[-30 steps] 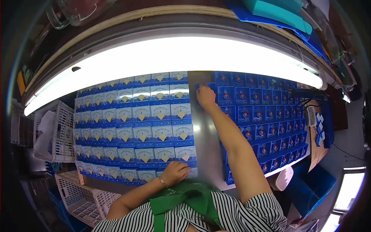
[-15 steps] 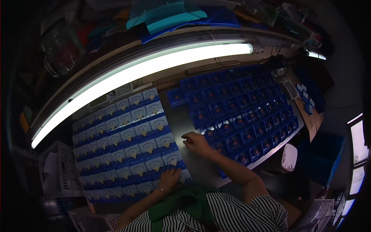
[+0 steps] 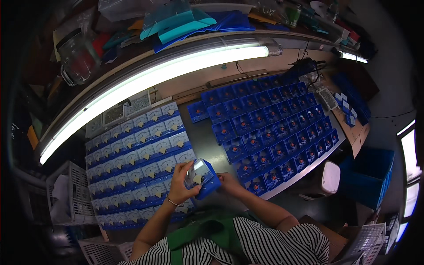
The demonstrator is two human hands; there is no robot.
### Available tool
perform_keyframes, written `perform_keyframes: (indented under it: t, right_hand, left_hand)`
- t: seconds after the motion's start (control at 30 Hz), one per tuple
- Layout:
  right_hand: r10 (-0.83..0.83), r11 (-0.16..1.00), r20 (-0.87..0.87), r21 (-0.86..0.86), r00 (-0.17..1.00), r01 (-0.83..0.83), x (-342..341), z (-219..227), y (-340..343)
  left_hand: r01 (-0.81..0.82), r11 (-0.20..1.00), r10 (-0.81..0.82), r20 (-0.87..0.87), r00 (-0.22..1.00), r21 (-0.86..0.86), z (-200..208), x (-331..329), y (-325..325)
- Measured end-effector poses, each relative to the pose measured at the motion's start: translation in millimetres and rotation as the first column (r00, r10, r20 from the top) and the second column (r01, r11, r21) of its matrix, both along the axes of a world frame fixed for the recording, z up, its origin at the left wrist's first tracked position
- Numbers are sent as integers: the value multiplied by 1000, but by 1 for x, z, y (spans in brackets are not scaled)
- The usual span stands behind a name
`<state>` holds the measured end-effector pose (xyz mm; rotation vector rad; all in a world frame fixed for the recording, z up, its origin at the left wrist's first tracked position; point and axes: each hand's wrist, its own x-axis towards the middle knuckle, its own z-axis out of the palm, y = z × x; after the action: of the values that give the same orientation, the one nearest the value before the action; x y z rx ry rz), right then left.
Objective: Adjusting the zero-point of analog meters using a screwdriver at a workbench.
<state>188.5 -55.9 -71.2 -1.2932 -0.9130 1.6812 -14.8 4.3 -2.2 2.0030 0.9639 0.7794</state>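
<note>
My left hand (image 3: 180, 184) is wrapped round a blue panel meter (image 3: 201, 179) with a clear front and a pale dial, lifted and tilted above the table. At the meter's right side is my right hand (image 3: 228, 183), its fingers curled in close to the blue back. Whether those fingertips touch the meter or pinch something small cannot be made out. Rows of similar dial meters (image 3: 145, 153) fill the table's left part. To the right stand rows of open blue cases (image 3: 267, 132) with small orange-red parts inside.
A bright tube lamp (image 3: 154, 79) crosses above the back of the table, under a cluttered shelf. Trays of small parts (image 3: 138, 102) stand behind the dial meters. A white crate (image 3: 79, 190) is at left; a blue bin (image 3: 366, 176) and a white-topped stool (image 3: 330, 177) are at right.
My left hand has risen from the near row of dial meters and now holds one up. The right hand has come down and nearer to that meter.
</note>
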Motion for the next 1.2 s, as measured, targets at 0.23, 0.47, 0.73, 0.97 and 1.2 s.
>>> perform_keyframes:
  t: [0.23, 0.47, 0.73, 0.97, 1.2]
  right_hand:
    - [-45, 992, -422, -122, 905, -8, -18, 16, 12]
    - [-126, 982, -572, -186, 810, 22, -16, 35, 16]
    - [-144, 982, -600, -184, 787, 39, -15, 31, 14]
    - [-290, 956, -542, -190, 789, 222, -32, 38, 6]
    - [-305, 939, -511, -22, 804, 343, -39, 39, -6]
  left_hand:
    - [7, 997, -3, 52, 999, -76, 22, -5, 14]
    - [14, 992, 0, 108, 994, -129, 25, -3, 22]
    - [29, 952, 26, 177, 984, -303, 26, -3, 21]
    - [34, 939, 34, 193, 981, -341, 28, -3, 16]
    - [13, 929, 77, 225, 971, -371, 30, 0, 10]
